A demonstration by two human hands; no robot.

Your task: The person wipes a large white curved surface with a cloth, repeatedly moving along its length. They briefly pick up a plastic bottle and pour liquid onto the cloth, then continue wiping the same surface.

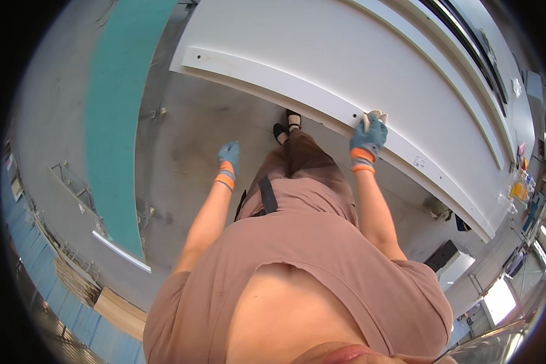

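My right hand [369,134], in a grey-blue glove with an orange cuff, is closed around a bunched off-white cloth [378,115]. It presses the cloth against a long white board [267,77] with small dark holes along it. The board lies along the near edge of a large white tabletop [273,33]. A small white label [420,161] is stuck on the board to the right of my hand. My left hand [229,158], gloved the same way, hangs over the floor, away from the table. Its fingers look curled, with nothing visible in them.
Farther back on the tabletop lie another long white strip [449,79] and dark bars [476,51]. A long teal-topped table [118,103] stands to my left. Bottles [519,190] are at the far right, and a dark box [443,255] is at the lower right.
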